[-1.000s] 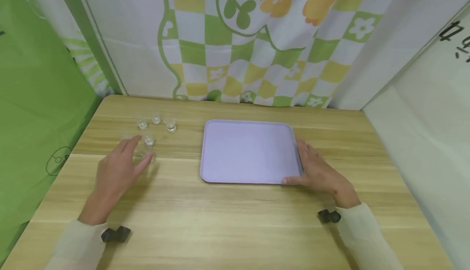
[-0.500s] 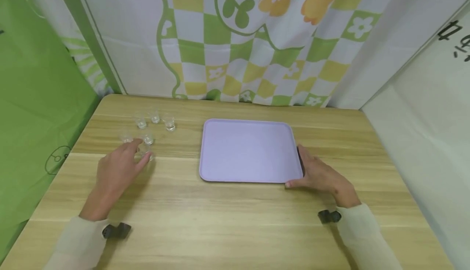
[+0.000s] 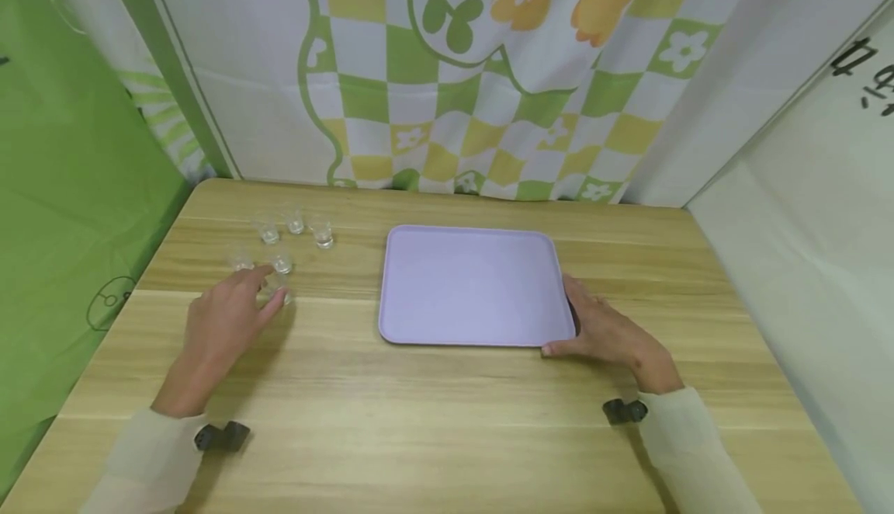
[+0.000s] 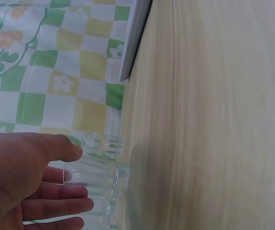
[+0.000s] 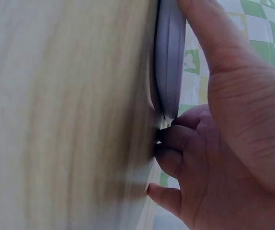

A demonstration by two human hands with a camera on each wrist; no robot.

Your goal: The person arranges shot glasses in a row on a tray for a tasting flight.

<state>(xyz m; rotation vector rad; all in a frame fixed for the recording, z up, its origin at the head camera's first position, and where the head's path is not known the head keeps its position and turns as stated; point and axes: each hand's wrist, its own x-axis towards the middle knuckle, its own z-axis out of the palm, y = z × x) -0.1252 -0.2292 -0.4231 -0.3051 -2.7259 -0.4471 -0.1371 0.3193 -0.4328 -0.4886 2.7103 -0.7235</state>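
At the left of the table, my left hand [image 3: 225, 316] pinches a small clear shot glass [image 4: 97, 173] between thumb and index finger. The glass stands upright on the wood, and the other fingers stretch out beside it. Several similar glasses, among them a rear right glass [image 3: 323, 236], are grouped just beyond this hand. A lilac rectangular tray [image 3: 475, 285] lies in the middle of the table. My right hand [image 3: 604, 328] grips its near right corner, thumb along the front rim and fingers curled at the right edge. The right fingertips are partly hidden by the tray and shadow.
The wooden table [image 3: 419, 428] backs onto a checked, flowered cloth [image 3: 475, 110]. Green sheeting [image 3: 77, 188] hangs at the left and a white wall [image 3: 817, 211] rises at the right. Bare wood separates the glasses from the tray.
My left thumb and index finger have come closer together around the near glass. The right thumb has slid slightly along the front rim to the right. Tray and glasses stay about where they were.
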